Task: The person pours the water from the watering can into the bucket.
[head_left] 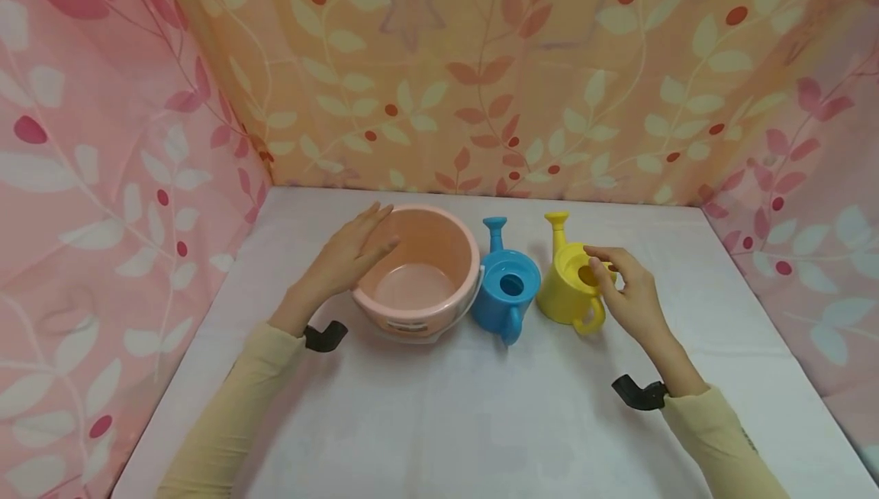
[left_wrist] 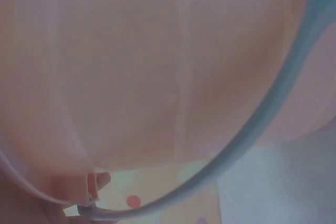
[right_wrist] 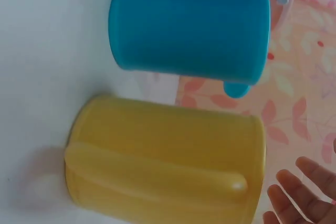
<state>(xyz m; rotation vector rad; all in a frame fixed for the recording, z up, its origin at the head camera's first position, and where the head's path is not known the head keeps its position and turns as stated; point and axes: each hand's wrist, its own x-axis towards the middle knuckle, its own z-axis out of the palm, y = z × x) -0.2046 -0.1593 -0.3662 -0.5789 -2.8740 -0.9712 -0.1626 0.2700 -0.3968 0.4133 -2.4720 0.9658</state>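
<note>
A pink bucket (head_left: 419, 270) stands on the white table (head_left: 439, 415), and its wall fills the left wrist view (left_wrist: 157, 66), blurred. My left hand (head_left: 371, 238) rests on its left rim with straight fingers. To its right stand a blue watering can (head_left: 507, 285) (right_wrist: 189, 24) and a yellow watering can (head_left: 566, 289) (right_wrist: 168, 156), spouts pointing away from me. My right hand (head_left: 604, 266) hovers at the yellow can's top opening. In the right wrist view its fingertips (right_wrist: 296, 192) lie apart from the can, holding nothing.
Leaf-patterned fabric walls close the table in on the left (head_left: 103, 217), back (head_left: 481, 64) and right (head_left: 810, 217). The bucket's pale handle (left_wrist: 262, 119) hangs down along its side. Bare tabletop lies in front of the three vessels.
</note>
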